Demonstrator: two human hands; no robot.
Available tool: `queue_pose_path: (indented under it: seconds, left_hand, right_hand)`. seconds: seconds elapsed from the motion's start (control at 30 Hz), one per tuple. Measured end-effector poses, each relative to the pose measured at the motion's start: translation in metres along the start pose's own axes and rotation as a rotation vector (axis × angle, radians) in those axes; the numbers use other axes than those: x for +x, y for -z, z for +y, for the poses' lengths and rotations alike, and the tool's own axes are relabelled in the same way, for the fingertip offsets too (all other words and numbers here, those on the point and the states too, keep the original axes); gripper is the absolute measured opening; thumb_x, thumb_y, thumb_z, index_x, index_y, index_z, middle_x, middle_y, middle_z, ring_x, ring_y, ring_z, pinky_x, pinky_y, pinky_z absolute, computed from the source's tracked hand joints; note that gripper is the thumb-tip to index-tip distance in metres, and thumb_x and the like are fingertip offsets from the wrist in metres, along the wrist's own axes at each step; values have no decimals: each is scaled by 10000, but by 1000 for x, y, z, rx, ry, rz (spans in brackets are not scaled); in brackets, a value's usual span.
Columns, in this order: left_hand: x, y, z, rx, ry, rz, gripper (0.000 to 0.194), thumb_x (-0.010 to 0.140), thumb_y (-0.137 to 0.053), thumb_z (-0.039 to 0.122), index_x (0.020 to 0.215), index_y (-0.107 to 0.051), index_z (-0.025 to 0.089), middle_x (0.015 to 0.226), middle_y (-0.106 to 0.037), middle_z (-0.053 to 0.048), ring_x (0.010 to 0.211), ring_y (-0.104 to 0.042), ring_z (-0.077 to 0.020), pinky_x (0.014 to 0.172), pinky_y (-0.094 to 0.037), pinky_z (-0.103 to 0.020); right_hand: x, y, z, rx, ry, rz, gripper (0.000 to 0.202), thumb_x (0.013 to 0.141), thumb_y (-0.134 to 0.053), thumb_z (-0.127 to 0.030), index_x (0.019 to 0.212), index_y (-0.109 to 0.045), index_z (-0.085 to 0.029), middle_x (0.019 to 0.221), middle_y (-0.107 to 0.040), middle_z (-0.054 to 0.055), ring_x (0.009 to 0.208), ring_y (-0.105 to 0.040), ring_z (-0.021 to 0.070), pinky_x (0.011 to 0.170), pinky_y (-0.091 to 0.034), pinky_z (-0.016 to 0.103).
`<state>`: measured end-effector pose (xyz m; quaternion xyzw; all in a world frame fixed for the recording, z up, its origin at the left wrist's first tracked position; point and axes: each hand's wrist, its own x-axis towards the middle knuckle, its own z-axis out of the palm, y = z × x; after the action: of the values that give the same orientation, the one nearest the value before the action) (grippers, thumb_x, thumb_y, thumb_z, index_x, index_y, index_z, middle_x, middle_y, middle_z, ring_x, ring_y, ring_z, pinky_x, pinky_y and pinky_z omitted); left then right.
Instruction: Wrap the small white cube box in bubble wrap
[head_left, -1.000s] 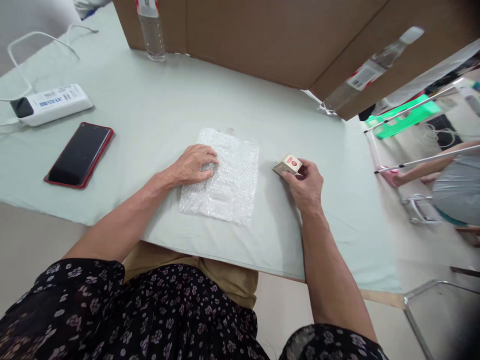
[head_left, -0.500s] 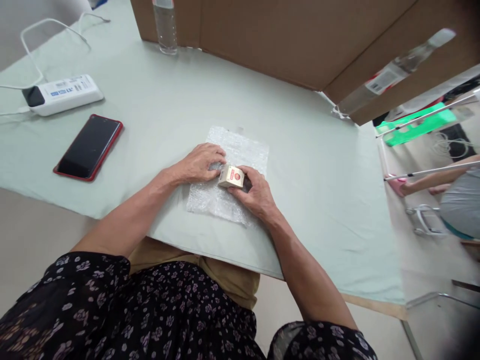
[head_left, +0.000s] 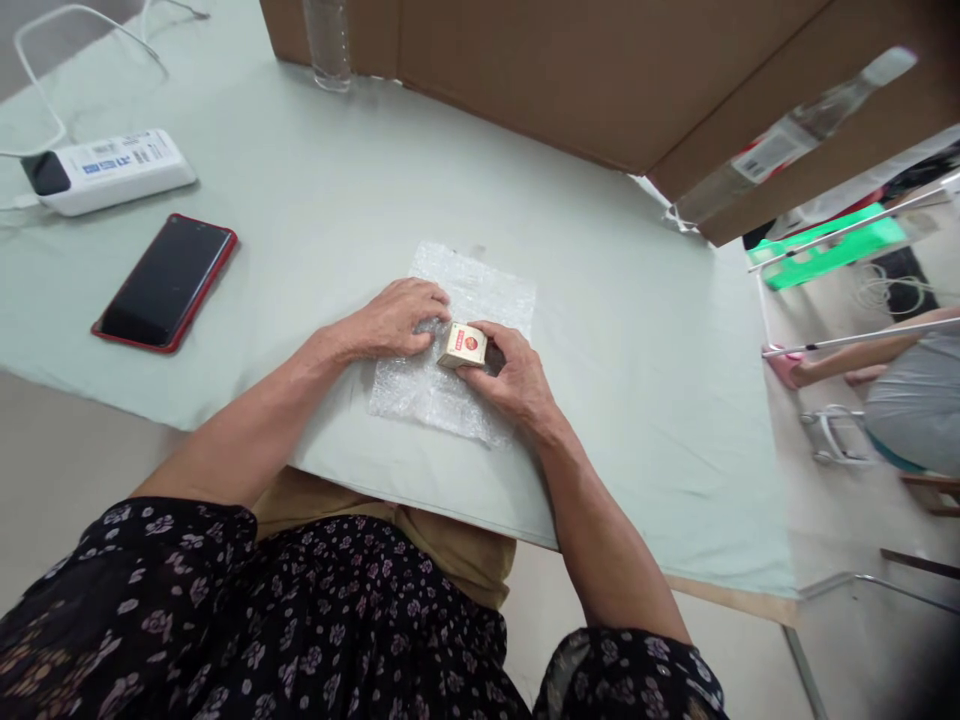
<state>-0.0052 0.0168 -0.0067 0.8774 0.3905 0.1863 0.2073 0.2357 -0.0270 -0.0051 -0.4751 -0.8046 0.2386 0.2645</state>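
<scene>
right hand with its grip closed around a small printed carton, over the bubble wrap sheet near the surface's front edge, left hand's grip open beside it, carton's contents hidden

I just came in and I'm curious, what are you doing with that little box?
The right hand holds the small box by its sides, over the bubble wrap. The left hand rests at the wrap's left side, its fingers near the box. A phone lies on the table, off to the left.
</scene>
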Motion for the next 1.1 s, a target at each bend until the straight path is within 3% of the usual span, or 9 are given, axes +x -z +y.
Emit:
queue_pose_path:
  seconds: [0.47,0.63,0.73,0.87,1.0,1.1]
  left_hand:
    - [0,-1,-3,17,-9,11,414,759,-561,179,1126,-733,259,1377,-666,-58,1328,-565,-289,1161,-402,-494]
    - [1,-2,-4,9,-13,15,416,760,-569,192,1138,-732,244,1378,-666,-68,1332,-565,-291,1159,-402,-485]
    - [2,-2,-4,11,-18,14,422,750,-569,188,1133,-737,242,1368,-670,-68,1314,-577,-291,1155,-405,-480]
    - [3,-4,-3,22,-18,22,423,739,-556,181,1116,-744,223,1336,-683,-80,1280,-597,-307,1138,-418,-498]
    - [3,-3,1,20,11,50,417,722,-560,176,1090,-745,235,1296,-705,-58,1249,-618,-292,1121,-445,-482]
    - [2,3,9,-58,50,129,398,742,-542,181,1082,-743,230,1269,-716,-53,1223,-632,-267,1081,-495,-449]
  right_hand:
    - [2,-4,8,-37,45,-33,529,812,-741,-326,1322,-609,-272,1300,-706,88,1173,-634,307,1032,-485,509]
    - [-19,19,-12,-59,62,64,672,872,-689,-397,1484,-436,-285,1504,-539,124,1264,-587,325,1034,-487,544]
    - [-50,34,-37,-182,149,104,512,921,-659,-368,1404,-507,-287,1359,-650,109,1226,-610,319,1007,-488,519]
    - [-83,19,-57,-424,320,-105,279,934,-650,-288,1206,-638,-225,1324,-686,143,1132,-644,322,945,-474,510]
    - [-83,-11,-52,-494,348,-19,169,971,-541,-145,1028,-685,-213,1189,-757,115,1025,-675,268,949,-437,475]
    - [-72,-12,-49,-464,345,69,214,967,-503,-101,967,-679,-224,1096,-781,82,940,-684,240,956,-417,467]
